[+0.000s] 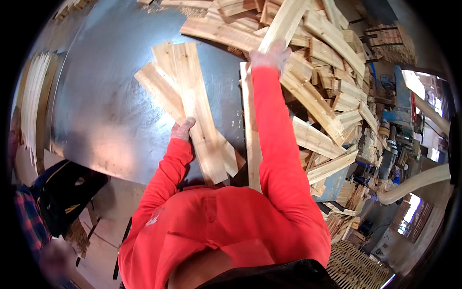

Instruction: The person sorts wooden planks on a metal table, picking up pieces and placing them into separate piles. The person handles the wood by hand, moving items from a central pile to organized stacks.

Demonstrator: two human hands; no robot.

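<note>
My left hand (183,130) is closed on the left edge of a few pale wooden boards, its thumb against the uppermost board (195,91). These boards lie crossed and fanned over the dark metal tabletop (106,91), their near ends close to my body. Farther out, my right hand (271,57) grips the near end of another wooden board (287,21), which points away over the pile. Part of its grip is hidden behind the back of the hand. A narrow board (250,130) lies alongside my right sleeve, partly covered by it.
A jumbled heap of boards (332,53) covers the table's right and far side. At the left edge stands a stack of thin strips (37,96). Another person (36,212) is at the lower left. Machinery and a pale ribbed hose (414,183) are at right.
</note>
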